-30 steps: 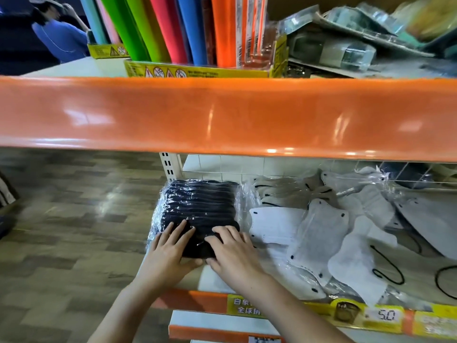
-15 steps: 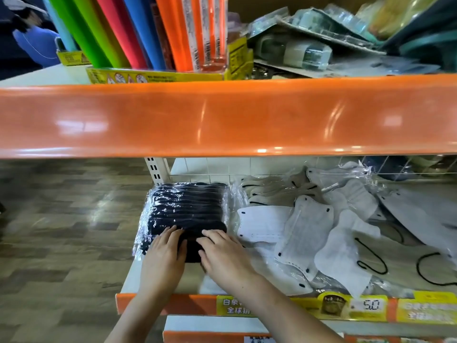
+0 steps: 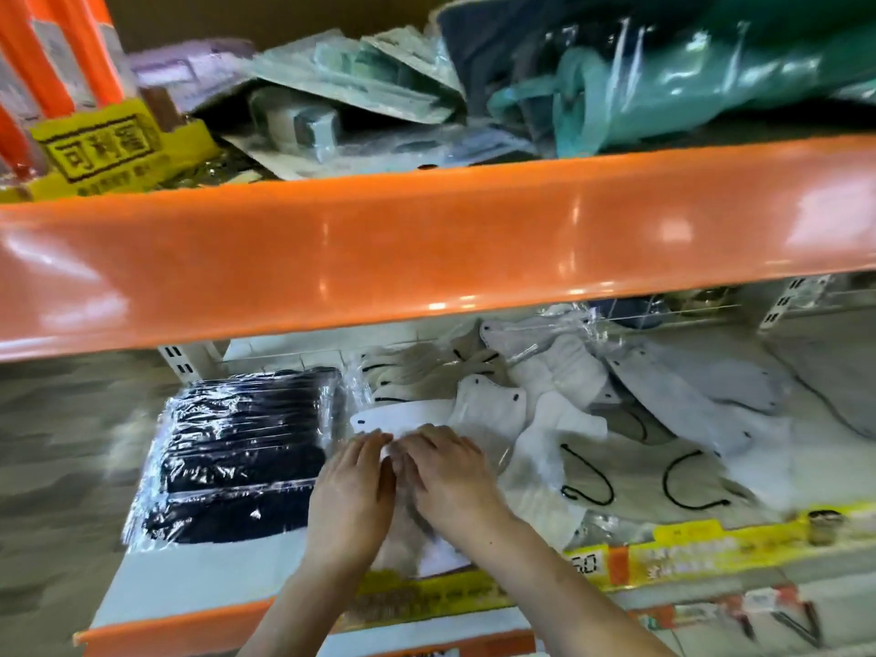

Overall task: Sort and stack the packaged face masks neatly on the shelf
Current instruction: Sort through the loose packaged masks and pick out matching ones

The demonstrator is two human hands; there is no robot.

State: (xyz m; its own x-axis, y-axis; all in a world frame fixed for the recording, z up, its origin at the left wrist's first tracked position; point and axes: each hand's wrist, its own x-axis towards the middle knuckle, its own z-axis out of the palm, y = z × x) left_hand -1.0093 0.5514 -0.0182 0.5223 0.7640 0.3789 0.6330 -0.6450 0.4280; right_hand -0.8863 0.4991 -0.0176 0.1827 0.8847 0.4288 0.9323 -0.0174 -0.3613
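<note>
Both forearms reach forward and converge. The left hand [image 3: 351,495] and right hand [image 3: 450,481] lie palm-down, side by side, nearly touching, fingers extended forward and only slightly bent, pressing flat.

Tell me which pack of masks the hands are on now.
The white pack beside the black stack. Both the left hand and right hand rest on its wrapper; the other white masks lie loose further right.

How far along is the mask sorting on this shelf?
Done: the black mask stack sits wrapped and squared at the shelf's left end. In hand: the left hand and right hand rest on a white mask pack beside it. Left: the loose white masks scattered to the right.
</note>
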